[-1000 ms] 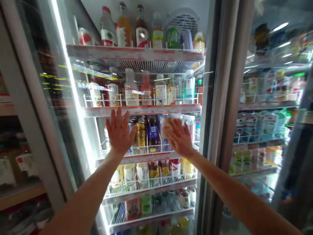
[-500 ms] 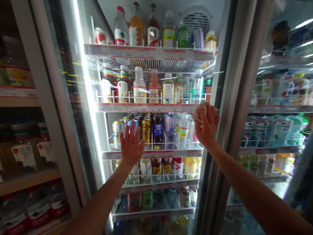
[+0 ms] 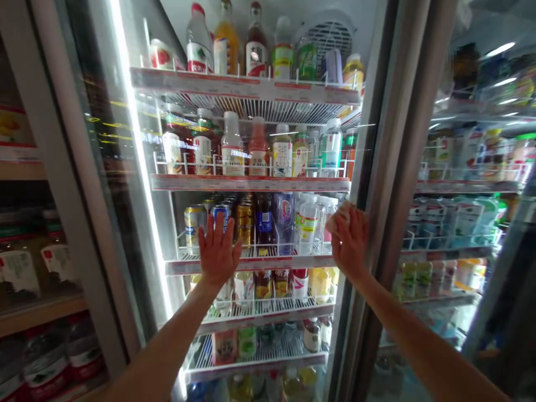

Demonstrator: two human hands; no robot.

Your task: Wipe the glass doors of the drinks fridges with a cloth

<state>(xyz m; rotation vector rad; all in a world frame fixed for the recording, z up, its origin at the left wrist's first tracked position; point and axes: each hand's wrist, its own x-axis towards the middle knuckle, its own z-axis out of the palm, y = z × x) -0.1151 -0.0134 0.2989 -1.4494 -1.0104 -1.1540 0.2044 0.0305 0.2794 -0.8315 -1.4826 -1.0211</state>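
My left hand lies flat against the glass door of a drinks cooler, fingers spread, in front of the cans on the third shelf. My right hand presses a crumpled pale cloth to the same glass, beside the metal door frame. Part of the cloth is hidden inside my fingers. Behind the glass, my left hand is nearest to a blue-and-silver can, and my right hand is nearest to a plastic water bottle.
Wire shelves of bottled drinks and cans fill the cooler behind the glass, with a round fan grille at the top back. Another glass-door cooler stands to the right. Shelves with large bottles stand to the left.
Over the past second, my right hand and cloth have moved right across the glass to the door frame, then slightly down. My left hand has moved down and a little right.
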